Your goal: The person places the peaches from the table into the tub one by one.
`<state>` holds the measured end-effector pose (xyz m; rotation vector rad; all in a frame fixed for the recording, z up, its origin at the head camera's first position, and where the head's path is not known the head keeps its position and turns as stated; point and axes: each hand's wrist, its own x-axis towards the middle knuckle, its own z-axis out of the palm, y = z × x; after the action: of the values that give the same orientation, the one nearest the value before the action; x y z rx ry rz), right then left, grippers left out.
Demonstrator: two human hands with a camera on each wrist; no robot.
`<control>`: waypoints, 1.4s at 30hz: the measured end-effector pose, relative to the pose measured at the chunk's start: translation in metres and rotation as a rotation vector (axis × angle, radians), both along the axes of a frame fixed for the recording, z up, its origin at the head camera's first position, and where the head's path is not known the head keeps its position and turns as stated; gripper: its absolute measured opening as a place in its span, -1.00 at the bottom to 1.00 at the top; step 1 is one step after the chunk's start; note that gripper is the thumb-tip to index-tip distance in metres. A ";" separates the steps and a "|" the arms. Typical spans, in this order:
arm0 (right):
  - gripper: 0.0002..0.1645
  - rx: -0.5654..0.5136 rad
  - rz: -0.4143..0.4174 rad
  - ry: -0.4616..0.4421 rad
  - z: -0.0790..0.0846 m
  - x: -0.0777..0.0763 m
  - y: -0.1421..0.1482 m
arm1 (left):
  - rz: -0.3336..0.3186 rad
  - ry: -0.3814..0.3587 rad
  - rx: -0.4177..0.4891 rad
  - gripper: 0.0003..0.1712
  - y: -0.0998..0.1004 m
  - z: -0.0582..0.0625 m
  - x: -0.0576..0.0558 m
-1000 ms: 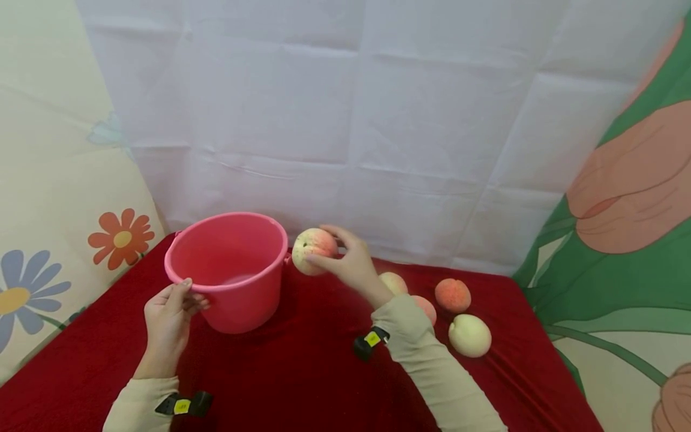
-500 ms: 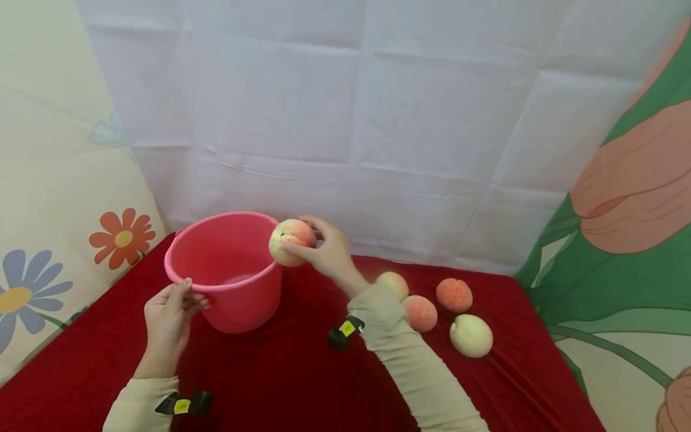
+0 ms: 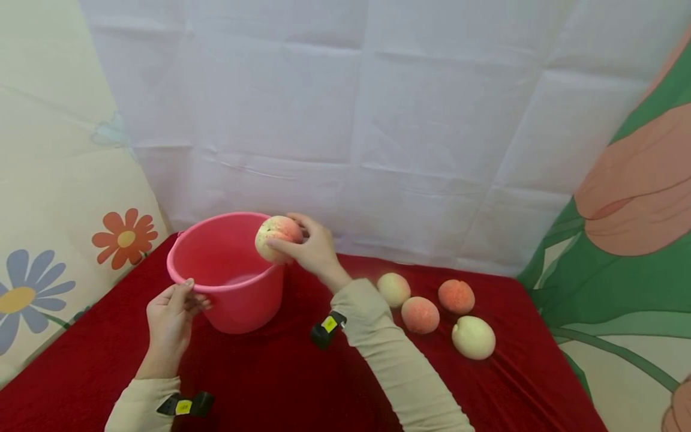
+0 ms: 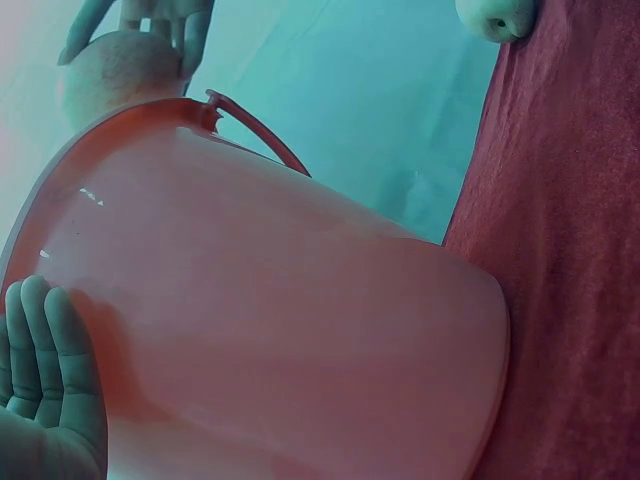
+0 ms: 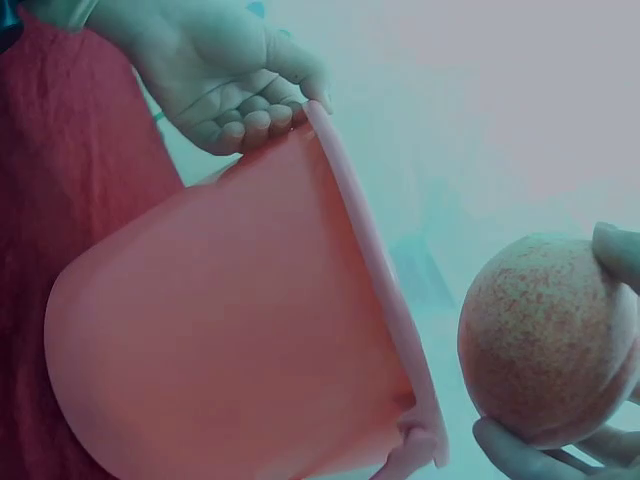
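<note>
A pink bucket (image 3: 245, 306) stands upright on the red cloth, left of the middle. My left hand (image 3: 171, 315) pinches its near-left rim between thumb and fingers. My right hand (image 3: 318, 249) holds a yellow and pink peach (image 3: 278, 240) at the bucket's right rim, overlapping the opening in the head view. In the right wrist view the peach (image 5: 545, 340) shows just off the rim, with fingers on both sides of it. The left wrist view shows the bucket's side wall (image 4: 300, 290) and handle (image 4: 262, 130). The bottom of the bucket is partly hidden by its near wall.
To the right on the red cloth (image 3: 259, 384) lie a pale yellow and pink peach (image 3: 393, 290), a pink peach (image 3: 420, 315), an orange-red peach (image 3: 456, 297) and a pale yellow peach (image 3: 473, 338). A white sheet (image 3: 351, 120) hangs behind.
My right hand has carried the peach leftward, from beside the bucket to over its right rim. The left hand keeps its pinch on the rim.
</note>
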<state>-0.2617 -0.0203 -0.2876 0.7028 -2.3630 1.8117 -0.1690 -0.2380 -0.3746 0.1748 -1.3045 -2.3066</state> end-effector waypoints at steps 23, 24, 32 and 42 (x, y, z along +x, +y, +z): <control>-0.36 0.051 0.010 0.058 0.003 0.005 -0.029 | 0.003 -0.025 -0.011 -0.73 0.002 0.001 0.000; -0.37 0.064 0.013 0.064 0.003 0.005 -0.029 | 0.003 -0.026 -0.010 -0.73 0.002 0.001 0.000; -0.34 0.097 0.025 0.032 0.002 0.008 -0.027 | -0.007 -0.028 0.004 -0.73 0.001 0.002 0.001; -0.34 0.108 0.049 0.039 0.002 0.008 -0.021 | 0.004 -0.058 0.002 -0.73 0.000 0.003 0.001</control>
<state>-0.2538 -0.0417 -0.2856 0.8080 -2.4537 1.6827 -0.1677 -0.2384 -0.3715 0.2461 -1.3283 -2.3155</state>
